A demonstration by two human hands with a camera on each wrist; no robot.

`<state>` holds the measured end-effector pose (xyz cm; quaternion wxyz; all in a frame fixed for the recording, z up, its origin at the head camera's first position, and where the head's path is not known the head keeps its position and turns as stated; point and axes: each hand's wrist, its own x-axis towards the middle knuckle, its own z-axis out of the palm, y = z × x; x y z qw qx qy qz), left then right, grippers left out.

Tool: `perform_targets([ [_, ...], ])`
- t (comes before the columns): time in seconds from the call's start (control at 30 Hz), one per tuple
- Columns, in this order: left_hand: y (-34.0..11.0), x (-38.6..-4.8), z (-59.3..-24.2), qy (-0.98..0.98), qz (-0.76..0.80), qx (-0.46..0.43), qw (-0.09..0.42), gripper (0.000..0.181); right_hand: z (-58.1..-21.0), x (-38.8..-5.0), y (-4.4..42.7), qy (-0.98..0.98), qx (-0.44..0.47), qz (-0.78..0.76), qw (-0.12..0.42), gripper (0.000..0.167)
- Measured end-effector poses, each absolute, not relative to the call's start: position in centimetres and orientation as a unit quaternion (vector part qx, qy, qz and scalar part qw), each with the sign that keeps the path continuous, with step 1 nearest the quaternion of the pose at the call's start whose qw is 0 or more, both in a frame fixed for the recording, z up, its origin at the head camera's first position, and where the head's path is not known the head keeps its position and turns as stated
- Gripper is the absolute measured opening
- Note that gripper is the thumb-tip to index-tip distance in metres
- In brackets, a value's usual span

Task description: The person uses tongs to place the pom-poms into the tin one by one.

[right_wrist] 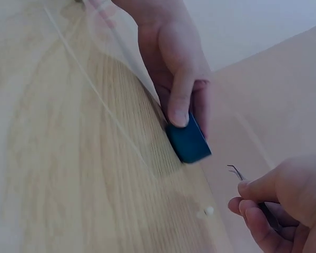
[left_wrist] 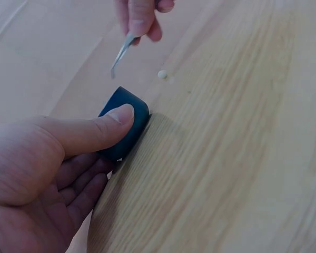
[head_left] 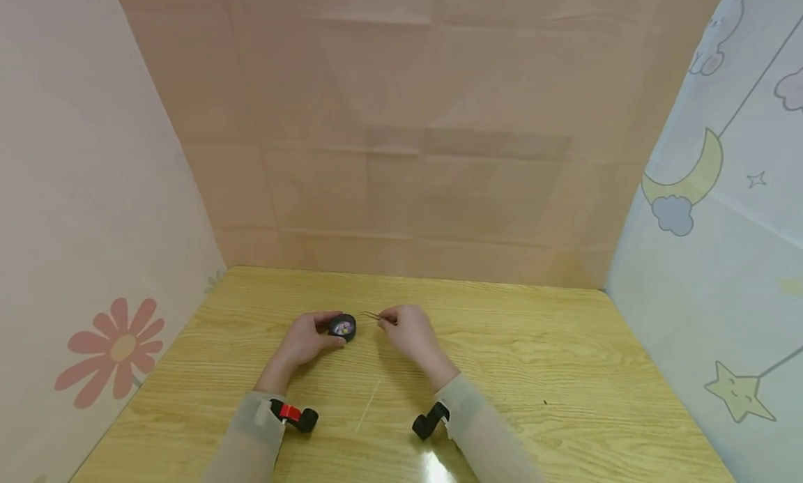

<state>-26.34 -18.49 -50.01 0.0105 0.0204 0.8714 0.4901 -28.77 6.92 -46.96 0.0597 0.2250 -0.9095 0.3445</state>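
Note:
My left hand [head_left: 307, 340] holds a small dark round container [left_wrist: 139, 113] by its side, thumb on the near side and fingers on the far side. In the head view, small pink, white and yellow pieces [head_left: 343, 327] show inside it. My right hand [head_left: 410, 330] pinches thin metal tweezers [right_wrist: 239, 173] with bent tips. Those tips point toward the container but stand apart from it, with nothing visible between them. On the table near the container lies a small whitish round piece [left_wrist: 162, 74], which also shows below the container in the right wrist view.
The wood-grain table [head_left: 502, 371] carries a tiny dark speck [head_left: 545, 402] at the right. A brown sheet [head_left: 401, 155] stands along the back edge. Pale printed panels rise at both sides. Each forearm wears a black camera mount [head_left: 429, 422].

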Motion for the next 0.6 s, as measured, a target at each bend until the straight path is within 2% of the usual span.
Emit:
perform_targets([
  [0.27,-18.5,-26.5,-50.2,0.867,0.497,0.023,0.012,0.063,-47.1,-30.2,10.1,-0.915,0.198,0.350,0.031,0.016],
  [0.4,-18.5,-26.5,-50.0,0.870,0.492,0.030,0.011,0.063,-47.0,-30.4,10.8,-0.914,0.221,0.339,0.016,0.015],
  [0.6,-18.3,-26.3,-49.9,0.873,0.487,0.035,0.012,0.062,-47.2,-30.3,10.7,-0.915,0.253,0.311,0.028,0.013],
])
